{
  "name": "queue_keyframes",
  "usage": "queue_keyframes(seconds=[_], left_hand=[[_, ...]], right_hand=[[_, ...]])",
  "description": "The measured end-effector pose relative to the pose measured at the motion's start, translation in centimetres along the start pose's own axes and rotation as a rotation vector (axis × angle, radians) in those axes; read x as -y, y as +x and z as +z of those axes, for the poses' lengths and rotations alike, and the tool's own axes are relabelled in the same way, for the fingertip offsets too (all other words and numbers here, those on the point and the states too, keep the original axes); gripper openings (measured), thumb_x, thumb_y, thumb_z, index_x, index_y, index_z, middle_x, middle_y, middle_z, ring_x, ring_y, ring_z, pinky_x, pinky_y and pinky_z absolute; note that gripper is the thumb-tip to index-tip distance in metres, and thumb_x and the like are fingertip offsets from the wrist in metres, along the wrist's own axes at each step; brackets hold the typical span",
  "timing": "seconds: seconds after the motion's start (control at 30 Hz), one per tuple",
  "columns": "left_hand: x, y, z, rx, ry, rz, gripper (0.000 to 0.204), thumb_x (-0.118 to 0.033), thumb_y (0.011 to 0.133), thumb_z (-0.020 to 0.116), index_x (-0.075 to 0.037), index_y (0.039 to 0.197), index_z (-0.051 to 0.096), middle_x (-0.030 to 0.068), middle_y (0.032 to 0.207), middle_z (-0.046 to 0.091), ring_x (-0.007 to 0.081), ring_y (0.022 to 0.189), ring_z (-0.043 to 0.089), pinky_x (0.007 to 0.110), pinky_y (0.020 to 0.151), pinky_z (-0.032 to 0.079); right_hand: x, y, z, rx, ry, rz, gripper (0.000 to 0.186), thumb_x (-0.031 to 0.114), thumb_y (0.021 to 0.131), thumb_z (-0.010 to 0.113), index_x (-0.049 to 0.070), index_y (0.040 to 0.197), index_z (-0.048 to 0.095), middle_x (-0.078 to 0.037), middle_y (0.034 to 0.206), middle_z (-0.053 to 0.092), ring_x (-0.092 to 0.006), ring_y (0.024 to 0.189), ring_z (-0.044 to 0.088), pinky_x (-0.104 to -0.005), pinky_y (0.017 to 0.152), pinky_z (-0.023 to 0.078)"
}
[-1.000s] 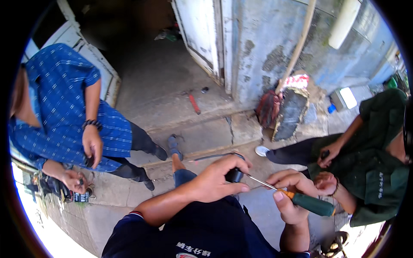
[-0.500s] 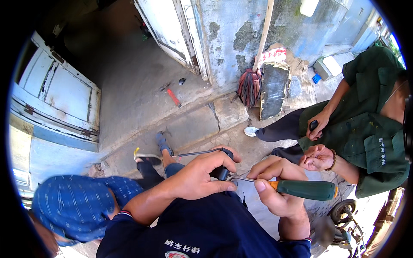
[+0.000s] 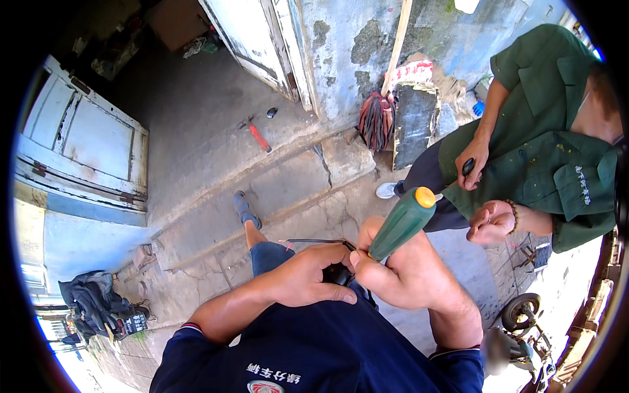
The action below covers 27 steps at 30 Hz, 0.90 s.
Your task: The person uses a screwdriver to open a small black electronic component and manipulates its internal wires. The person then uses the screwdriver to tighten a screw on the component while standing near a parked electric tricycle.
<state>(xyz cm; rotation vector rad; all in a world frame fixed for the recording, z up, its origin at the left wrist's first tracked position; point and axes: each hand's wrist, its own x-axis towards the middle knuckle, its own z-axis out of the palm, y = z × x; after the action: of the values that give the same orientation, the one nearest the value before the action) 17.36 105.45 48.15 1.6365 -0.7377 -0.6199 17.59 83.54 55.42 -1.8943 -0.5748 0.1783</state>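
My left hand [image 3: 298, 278] is closed around a small black plastic part [image 3: 336, 274] in front of my chest. A thin black cable [image 3: 314, 240] runs from the part out to the left, with reddish wire ends. In my right hand [image 3: 409, 278] is a screwdriver [image 3: 403, 223] with a green handle and yellow end cap. Its handle points up and to the right. Its shaft and tip are hidden by my fingers, so I cannot tell whether the tip touches the part.
A person in a dark green shirt [image 3: 524, 144] stands at the right, holding a small black object [image 3: 468, 166]. Beyond the stone step [image 3: 275, 196] lies a red-handled hammer [image 3: 260, 139]. A mop [image 3: 377, 121] leans against the wall. A motorbike [image 3: 523, 314] stands at lower right.
The screwdriver has swung from lying sideways to handle-up, and my right hand has turned and moved closer to my left. The person in a blue patterned cap has left the view at lower left.
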Motion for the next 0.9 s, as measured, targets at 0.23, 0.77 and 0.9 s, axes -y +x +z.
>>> queue_keyframes(seconds=[0.23,0.77,0.9], left_hand=[[0.8,-0.9,1.5,-0.025,-0.154,-0.126,0.045,-0.025,0.081,0.089,-0.001,0.109,0.063,0.0083,0.100,0.063,0.0187,0.092,0.059,0.034,0.083,0.047],[-0.6,-1.2,2.7,0.126,-0.414,-0.223,0.046,-0.013,0.086,0.085,-0.001,0.123,0.061,0.0027,0.111,0.066,0.0107,0.103,0.060,0.029,0.091,0.049],[-0.7,-1.4,3.2,0.215,-0.445,-0.246,0.046,-0.009,0.089,0.082,0.000,0.128,0.060,0.0038,0.114,0.066,0.0119,0.106,0.061,0.031,0.094,0.050]], right_hand=[[0.9,-0.7,0.4,-0.009,-0.013,0.077,0.015,0.009,0.088,0.066,0.001,0.078,0.056,-0.011,0.069,0.057,-0.0244,0.063,0.055,-0.0374,0.057,0.043],[1.3,-4.3,0.4,-0.029,0.015,-0.144,0.015,0.004,0.082,0.073,0.004,0.083,0.059,-0.009,0.077,0.062,-0.0281,0.065,0.062,-0.0348,0.059,0.049],[1.2,-4.4,0.5,-0.016,0.018,-0.130,0.016,0.007,0.083,0.072,0.004,0.080,0.057,-0.010,0.076,0.060,-0.0328,0.062,0.059,-0.0399,0.055,0.046]])
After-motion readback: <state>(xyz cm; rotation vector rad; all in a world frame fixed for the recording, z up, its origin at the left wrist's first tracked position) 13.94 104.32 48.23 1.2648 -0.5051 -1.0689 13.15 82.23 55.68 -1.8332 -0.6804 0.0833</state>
